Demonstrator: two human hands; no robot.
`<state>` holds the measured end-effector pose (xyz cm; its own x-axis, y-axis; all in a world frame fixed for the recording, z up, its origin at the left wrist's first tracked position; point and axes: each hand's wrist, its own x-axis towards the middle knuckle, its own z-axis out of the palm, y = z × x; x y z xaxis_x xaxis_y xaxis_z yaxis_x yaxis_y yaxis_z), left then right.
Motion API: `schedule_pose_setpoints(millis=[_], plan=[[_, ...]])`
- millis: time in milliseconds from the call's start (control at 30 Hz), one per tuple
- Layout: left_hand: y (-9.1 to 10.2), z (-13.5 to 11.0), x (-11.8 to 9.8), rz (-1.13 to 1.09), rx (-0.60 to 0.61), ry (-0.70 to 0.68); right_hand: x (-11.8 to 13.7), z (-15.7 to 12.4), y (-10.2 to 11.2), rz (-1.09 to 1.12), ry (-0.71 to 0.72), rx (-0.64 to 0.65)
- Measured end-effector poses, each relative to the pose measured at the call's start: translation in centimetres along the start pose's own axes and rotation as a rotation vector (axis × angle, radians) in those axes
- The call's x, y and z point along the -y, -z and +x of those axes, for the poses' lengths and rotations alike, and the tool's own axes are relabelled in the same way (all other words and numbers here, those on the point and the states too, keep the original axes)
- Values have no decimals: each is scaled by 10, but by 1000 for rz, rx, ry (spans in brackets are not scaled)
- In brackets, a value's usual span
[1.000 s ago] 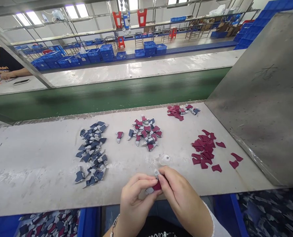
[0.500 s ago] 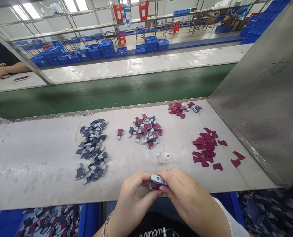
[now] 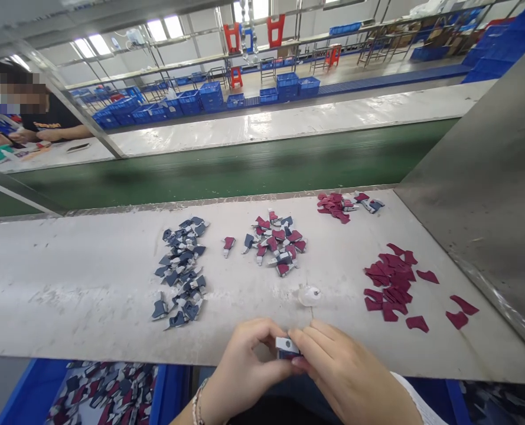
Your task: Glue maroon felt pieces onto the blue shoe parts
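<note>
Both hands meet near the table's front edge around one small plastic part, grey on top with a round hole and dark blue below. My left hand grips its left side between thumb and fingers. My right hand is closed on its right side, its fingers hiding much of that end. Just beyond lies a small white, clear-looking item whose kind I cannot tell. Farther off are a heap of grey parts with maroon or blue faces, a column of blue-grey parts and loose maroon pieces.
A metal panel rises on the right. Below the table edge, a blue bin at left holds mixed parts. A green belt runs behind the table. Another person sits across at far left. More maroon pieces lie at the back.
The camera view has turned left, so the scene sits farther right. Both hands still hold the part, which has tilted slightly and shows less maroon.
</note>
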<state>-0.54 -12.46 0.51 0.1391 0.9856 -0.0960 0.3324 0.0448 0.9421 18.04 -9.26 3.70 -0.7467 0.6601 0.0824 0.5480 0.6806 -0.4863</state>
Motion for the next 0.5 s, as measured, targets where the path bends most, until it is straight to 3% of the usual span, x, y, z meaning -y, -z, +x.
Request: schedule_pose_setpoints(millis=[267,400,500], plan=[[7,3,3,206,-30,-171,-6,0,-21,108,-85,11],[13,3,2,399,49,-382,-7,-4,-44,138,-107,-113],[16,12,0,501,65,-368,-10,-2,-52,185,-158,-205]])
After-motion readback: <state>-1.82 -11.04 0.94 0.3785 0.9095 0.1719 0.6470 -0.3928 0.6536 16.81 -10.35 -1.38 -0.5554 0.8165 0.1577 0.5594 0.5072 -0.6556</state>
